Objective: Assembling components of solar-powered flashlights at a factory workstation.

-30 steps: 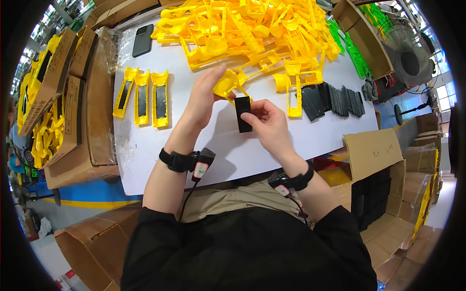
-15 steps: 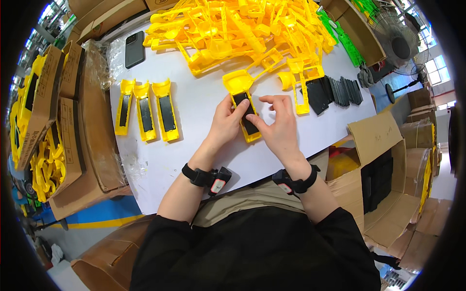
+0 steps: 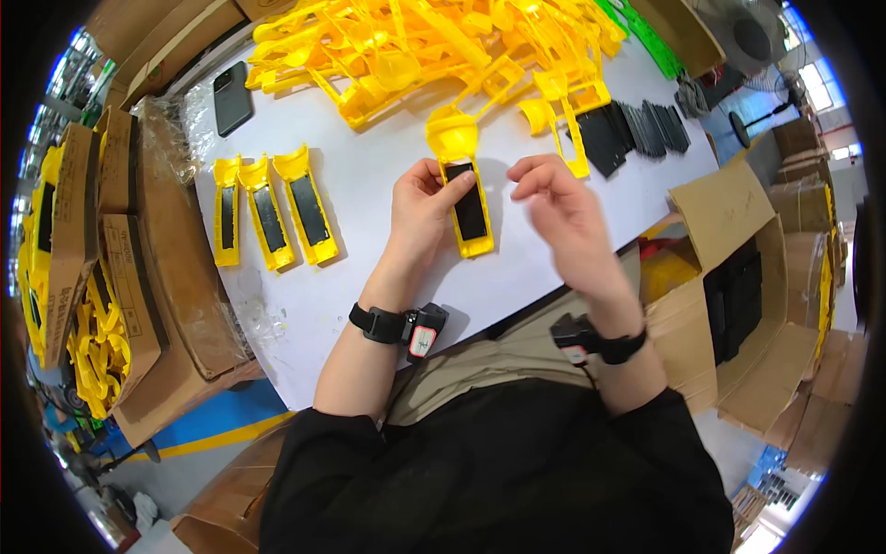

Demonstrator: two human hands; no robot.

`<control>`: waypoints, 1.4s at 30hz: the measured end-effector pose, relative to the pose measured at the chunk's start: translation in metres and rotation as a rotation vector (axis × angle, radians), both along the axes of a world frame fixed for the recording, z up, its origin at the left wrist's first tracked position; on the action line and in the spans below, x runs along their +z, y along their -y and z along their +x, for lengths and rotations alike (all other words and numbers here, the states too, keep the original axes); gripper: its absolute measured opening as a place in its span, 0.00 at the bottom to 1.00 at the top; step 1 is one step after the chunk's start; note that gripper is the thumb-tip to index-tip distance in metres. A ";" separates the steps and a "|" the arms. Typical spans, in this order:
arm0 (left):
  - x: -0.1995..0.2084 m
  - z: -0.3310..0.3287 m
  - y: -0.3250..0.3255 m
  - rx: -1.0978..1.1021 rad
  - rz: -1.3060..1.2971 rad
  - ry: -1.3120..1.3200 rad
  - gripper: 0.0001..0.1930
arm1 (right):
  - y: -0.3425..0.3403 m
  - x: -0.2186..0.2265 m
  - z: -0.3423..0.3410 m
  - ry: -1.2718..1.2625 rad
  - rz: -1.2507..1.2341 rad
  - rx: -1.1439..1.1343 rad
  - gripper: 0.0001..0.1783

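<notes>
My left hand (image 3: 425, 208) holds a yellow plastic part (image 3: 476, 247) over the white table, with its thumb on the part's left edge. A scoop-like end points away from me, and a black rectangular strip (image 3: 470, 210) lies in the long recess. To the right of the part, my right hand (image 3: 570, 222) is raised clear of it, slightly blurred, with loosely bent fingers and nothing seen in them. Three similar yellow parts (image 3: 311, 220) with black strips lie side by side at the left. Stacked black strips (image 3: 604, 138) lie beyond my right hand.
A large heap of yellow parts (image 3: 415, 55) covers the table's far side, with green parts (image 3: 653, 42) behind it. A dark phone (image 3: 233, 100) lies far left. Open cardboard boxes (image 3: 724, 203) stand at the right, others at the left hold yellow parts (image 3: 100, 346).
My right hand has come off the black strip and moved right. My left hand keeps hold of the yellow part. The whole view has shifted slightly.
</notes>
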State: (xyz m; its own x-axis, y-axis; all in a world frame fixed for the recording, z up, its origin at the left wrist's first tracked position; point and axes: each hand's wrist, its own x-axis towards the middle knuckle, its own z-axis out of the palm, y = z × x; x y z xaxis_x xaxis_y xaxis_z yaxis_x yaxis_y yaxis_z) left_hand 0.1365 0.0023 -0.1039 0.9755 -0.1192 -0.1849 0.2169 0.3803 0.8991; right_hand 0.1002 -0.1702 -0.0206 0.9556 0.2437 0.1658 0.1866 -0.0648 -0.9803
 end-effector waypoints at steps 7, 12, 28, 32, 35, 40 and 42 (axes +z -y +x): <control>0.002 0.009 0.008 0.014 -0.083 0.028 0.08 | -0.011 0.104 -0.011 0.155 0.637 0.751 0.42; 0.090 0.006 0.000 0.197 -0.307 0.178 0.11 | 0.029 0.127 -0.003 0.039 0.635 0.865 0.40; 0.348 0.051 -0.096 -0.146 0.136 1.260 0.10 | 0.005 0.254 -0.048 -0.306 0.531 0.851 0.39; 0.351 0.043 -0.097 -0.009 0.258 1.307 0.10 | 0.038 0.237 -0.029 -0.224 0.519 0.918 0.37; 0.350 0.043 -0.106 -0.021 0.276 1.291 0.10 | 0.011 0.235 -0.032 -0.169 0.562 0.824 0.36; 0.345 0.036 -0.111 0.050 0.360 1.278 0.10 | -0.013 0.234 -0.013 -0.086 0.602 0.761 0.34; 0.343 0.032 -0.116 0.083 0.398 1.270 0.10 | -0.001 0.224 -0.017 -0.056 0.619 0.742 0.34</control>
